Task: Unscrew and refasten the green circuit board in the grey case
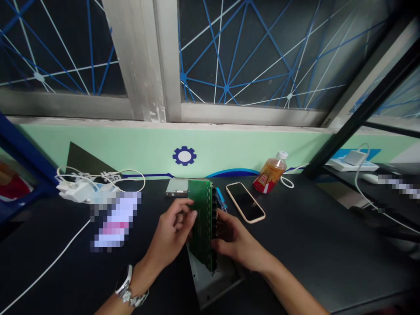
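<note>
A green circuit board (201, 223) stands on edge between my hands, with a row of black parts along its right side. My left hand (175, 229) grips the board's left edge, thumb against its face and fingers curled. My right hand (234, 240) closes on the right side, its thumb and fingers at the black parts. Below the board lies a shallow grey metal tray (210, 293), partly hidden by the board and my hands. Behind the board, a silver metal box-like piece (176, 187) rests on the table.
A phone (246, 203) and a blue tool or pen (221, 199) lie beyond my right hand. A drink bottle (270, 173) stands near the wall. On the left are a blurred-out phone-like object (118, 221) and a white power strip (77, 190) with cables. A black shelf frame (354, 113) rises at right.
</note>
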`<state>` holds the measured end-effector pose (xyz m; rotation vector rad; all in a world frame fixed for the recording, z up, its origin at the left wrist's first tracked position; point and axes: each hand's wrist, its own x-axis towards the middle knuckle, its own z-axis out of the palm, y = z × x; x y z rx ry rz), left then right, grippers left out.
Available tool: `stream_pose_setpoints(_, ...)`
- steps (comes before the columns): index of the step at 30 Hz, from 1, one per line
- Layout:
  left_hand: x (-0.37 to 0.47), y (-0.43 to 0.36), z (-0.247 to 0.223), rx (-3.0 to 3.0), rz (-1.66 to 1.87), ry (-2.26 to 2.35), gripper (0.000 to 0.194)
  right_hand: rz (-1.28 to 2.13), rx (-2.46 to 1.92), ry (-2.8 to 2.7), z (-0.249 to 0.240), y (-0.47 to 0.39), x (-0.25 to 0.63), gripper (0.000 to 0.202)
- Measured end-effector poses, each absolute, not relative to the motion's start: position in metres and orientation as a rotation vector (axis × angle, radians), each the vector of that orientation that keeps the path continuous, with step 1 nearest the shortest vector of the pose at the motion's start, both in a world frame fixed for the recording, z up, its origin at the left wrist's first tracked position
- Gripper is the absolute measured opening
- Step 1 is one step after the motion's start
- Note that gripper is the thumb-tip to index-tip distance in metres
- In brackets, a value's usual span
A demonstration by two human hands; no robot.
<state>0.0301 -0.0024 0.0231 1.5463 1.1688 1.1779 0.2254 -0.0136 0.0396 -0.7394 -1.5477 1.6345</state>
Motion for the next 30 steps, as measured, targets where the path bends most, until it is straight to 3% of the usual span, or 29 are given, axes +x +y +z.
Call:
stream_pose_setpoints(10,0.015,0.016,0.020,0.949,0.729,0.990,0.072,1.309,-0.901,-1.734,0.036,-0.008,0.240,0.022)
stream_pose_setpoints(13,0.009,0.013,0.028,0.887,0.779,0.876,0.070,1.197,-0.826,-1.824,0.035,-0.005,0.243,0.031)
stream_pose_setpoints(17,0.001,0.011,0.035,0.981,0.828,0.971,0.048,1.022,-0.827,-1.926,0.036,-0.005,0.246,0.038)
stream_pose_setpoints(21,-0.002,0.010,0.031,1.046,0.772,0.996,0.063,0.855,-0.920,-1.908,0.034,-0.006,0.246,0.036)
stream_pose_setpoints(23,-0.001,0.010,0.027,1.052,0.751,0.952,0.064,0.857,-0.921,-1.819,0.031,-0.005,0.244,0.035)
stream_pose_setpoints(27,0.001,0.013,0.020,1.067,0.760,0.821,0.053,1.018,-0.960,-1.492,0.026,0.000,0.240,0.053)
stream_pose_setpoints(30,0.002,0.015,0.017,1.049,0.792,0.763,0.050,1.415,-0.941,-1.420,0.029,-0.004,0.237,0.037)
